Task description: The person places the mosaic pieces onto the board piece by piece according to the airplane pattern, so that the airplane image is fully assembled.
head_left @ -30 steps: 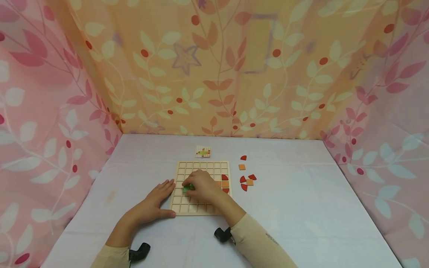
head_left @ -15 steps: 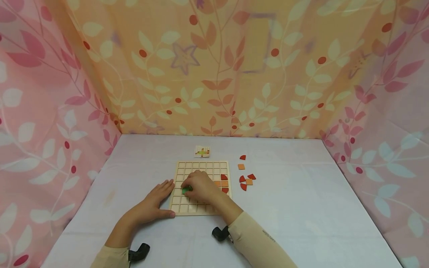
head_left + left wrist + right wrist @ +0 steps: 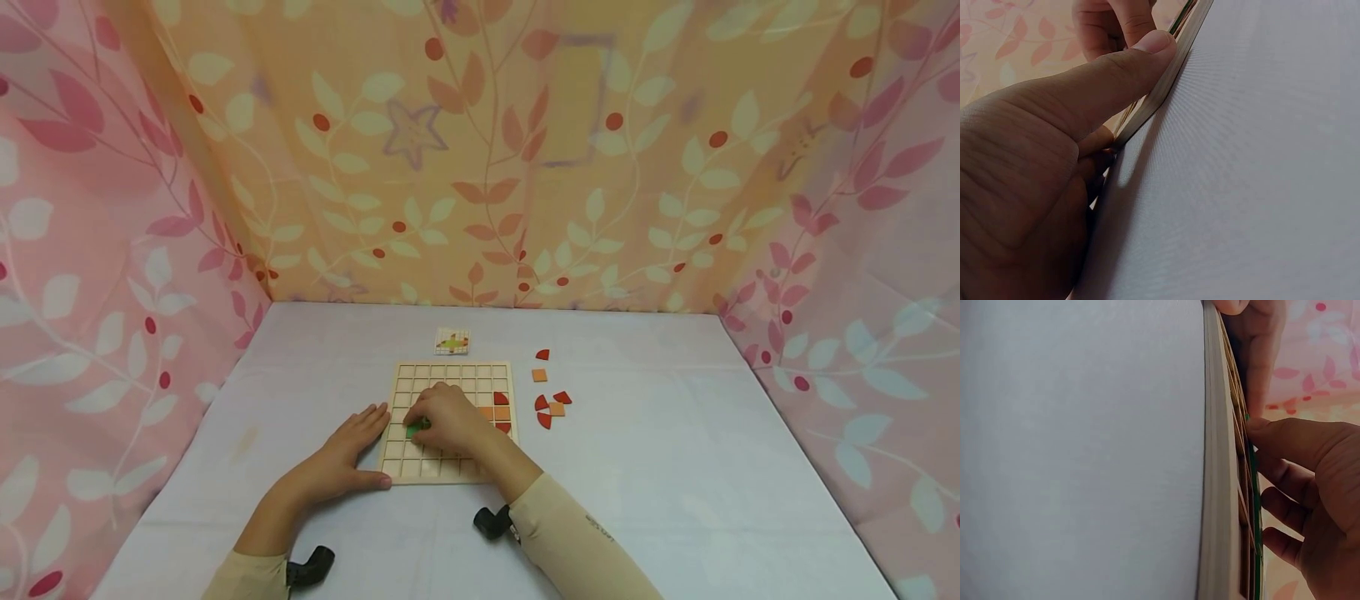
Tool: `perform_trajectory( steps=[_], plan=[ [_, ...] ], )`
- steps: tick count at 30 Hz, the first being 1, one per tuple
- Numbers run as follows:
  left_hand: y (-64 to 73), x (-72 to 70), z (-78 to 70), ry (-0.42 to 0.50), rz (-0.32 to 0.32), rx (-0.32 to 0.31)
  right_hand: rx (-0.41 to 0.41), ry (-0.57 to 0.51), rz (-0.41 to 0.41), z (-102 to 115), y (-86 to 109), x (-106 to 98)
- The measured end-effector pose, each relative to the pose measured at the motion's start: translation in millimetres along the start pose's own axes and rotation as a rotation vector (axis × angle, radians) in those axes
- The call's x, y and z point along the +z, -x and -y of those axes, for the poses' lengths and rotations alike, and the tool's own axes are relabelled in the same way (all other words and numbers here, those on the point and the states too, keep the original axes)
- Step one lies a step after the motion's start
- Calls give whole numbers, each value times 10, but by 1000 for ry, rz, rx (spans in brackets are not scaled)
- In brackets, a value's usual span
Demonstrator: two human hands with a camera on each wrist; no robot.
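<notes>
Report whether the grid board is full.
Not full: the grid board shows a bare far row, with orange pieces and red pieces near its right edge.

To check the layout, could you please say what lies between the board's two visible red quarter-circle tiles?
An orange square tile, in the head view.

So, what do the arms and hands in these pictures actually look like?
They are a person's: the left hand and right hand wear no gloves. The left sleeve and right sleeve are beige; the right one carries a small dark marking, too small to read. Each wrist has a black, angled device at it.
</notes>
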State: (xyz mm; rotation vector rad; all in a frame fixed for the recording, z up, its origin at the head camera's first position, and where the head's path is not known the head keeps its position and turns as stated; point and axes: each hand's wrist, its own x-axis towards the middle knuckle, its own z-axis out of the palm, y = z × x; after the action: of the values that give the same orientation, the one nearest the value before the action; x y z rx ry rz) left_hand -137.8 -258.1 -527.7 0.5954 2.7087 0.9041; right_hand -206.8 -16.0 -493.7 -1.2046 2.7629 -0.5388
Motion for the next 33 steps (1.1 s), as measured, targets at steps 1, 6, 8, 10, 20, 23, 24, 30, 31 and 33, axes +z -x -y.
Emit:
perform_trajectory(
  steps=[1,6,8,10,20,23,24,30,31,33],
  plan=[
    [2,1,1,1,-1,0,-1,-1,2,2,0,-1],
    [6,2,-8,3,-4,1,-16,15,6,-6,-2,1],
    [4,4,-12,4,-4,0,-28,34,4,-7,11,-8],
    [2,4,-15,3,-1,-3,-42,53,-2,-14,30,-27],
    [6,12,4,4,-19,6,-90,92,-50,-62,216,-332],
    [3,20,9,5,-18,1,-98,87,-80,-97,298,-431],
    [2,22,9,6,-17,-1,-99,83,-89,-113,329,-460],
    [-5,26,6,1,-14,-9,-100,68,-122,-225,527,-626],
    [-4,27,6,-1,-14,-8,-100,65,-124,-246,562,-652],
    [-1,28,7,-8,-15,-8,-95,56,-130,-290,632,-700]
  ],
)
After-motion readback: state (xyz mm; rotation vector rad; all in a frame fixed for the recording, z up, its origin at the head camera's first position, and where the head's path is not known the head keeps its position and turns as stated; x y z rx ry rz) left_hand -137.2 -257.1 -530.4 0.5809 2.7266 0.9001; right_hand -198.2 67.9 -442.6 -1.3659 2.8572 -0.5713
